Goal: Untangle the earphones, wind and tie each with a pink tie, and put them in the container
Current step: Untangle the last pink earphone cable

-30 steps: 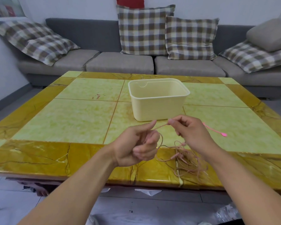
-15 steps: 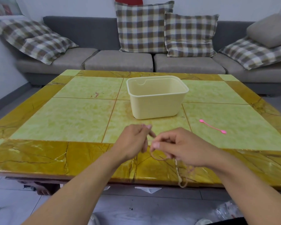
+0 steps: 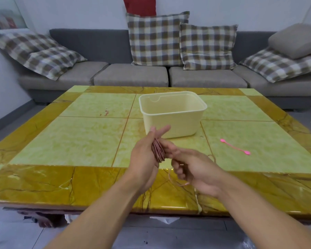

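From the head camera, the left hand (image 3: 145, 155) holds a bundle of thin pinkish-brown earphone cord (image 3: 158, 151) wound in tight loops around its fingers. The right hand (image 3: 196, 169), just beside it, pinches the cord's loose tail. Beyond them stands the cream plastic rectangular container (image 3: 172, 114); to its right, a slim pink silicone tie (image 3: 235, 146) lies on the yellow-green tiled table (image 3: 79, 141).

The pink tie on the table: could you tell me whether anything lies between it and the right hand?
Nothing visible does. The pink tie lies alone on bare table, beyond the right hand, which pinches the earphone cable.
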`<state>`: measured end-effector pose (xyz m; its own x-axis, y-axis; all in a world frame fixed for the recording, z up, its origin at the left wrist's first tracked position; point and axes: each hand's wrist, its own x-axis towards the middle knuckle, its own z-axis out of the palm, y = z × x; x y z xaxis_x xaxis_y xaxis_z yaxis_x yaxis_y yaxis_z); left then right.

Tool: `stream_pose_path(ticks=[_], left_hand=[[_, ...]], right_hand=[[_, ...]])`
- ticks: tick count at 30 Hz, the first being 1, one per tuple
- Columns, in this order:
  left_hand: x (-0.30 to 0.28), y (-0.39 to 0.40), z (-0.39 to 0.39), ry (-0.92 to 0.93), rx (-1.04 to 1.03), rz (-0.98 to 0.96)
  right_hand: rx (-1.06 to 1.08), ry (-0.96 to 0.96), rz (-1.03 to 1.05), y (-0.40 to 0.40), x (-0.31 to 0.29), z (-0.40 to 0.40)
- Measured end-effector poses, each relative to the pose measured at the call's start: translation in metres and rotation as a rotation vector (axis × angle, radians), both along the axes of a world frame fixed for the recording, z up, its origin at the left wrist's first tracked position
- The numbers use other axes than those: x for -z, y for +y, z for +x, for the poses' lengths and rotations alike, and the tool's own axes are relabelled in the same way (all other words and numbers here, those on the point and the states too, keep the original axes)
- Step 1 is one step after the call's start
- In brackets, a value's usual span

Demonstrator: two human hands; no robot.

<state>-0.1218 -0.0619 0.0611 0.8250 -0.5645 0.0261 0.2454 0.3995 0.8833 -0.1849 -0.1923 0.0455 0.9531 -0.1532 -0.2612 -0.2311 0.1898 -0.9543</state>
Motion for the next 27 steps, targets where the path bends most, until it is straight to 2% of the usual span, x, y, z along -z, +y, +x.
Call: stream_pose_path(ticks=[4,8,10,13,15,17,19,21,25,27], left_hand=[[-0.001,0.002,0.004,0.071,-0.119,-0.078],[-0.008,0.006,0.005,0.054,-0.271,-0.127],[-0.009,0.010,0.014,0.017,-0.424,-0.160],[-0.002,0.024,0.033,-0.154,-0.632,0.032],[0.007,0.036,0.043,-0.249,-0.671,0.233],[0.015,0.043,0.045,-0.353,-0.581,0.461],[0.024,0.040,0.040,-0.522,-0.406,0.686],[0.026,0.033,0.026,-0.638,-0.185,0.774],[0.014,0.027,-0.003,-0.455,0.374,0.560],[0.007,0.029,-0.009,-0.309,0.598,0.446]], right_hand=[[0.034,0.137,0.131,0.010,0.002,0.009],[0.038,0.170,0.142,0.005,0.005,0.007],[-0.011,0.170,0.063,0.004,0.005,0.005],[-0.229,0.195,-0.228,0.005,-0.006,-0.005],[-0.417,0.160,-0.344,0.003,-0.019,-0.018],[-0.507,0.070,-0.320,-0.004,-0.034,-0.031],[-0.491,-0.034,-0.330,-0.011,-0.050,-0.041],[-0.482,-0.109,-0.322,-0.017,-0.064,-0.048],[-0.503,-0.212,-0.040,-0.015,-0.081,-0.063],[-0.391,-0.300,0.072,-0.007,-0.085,-0.066]])
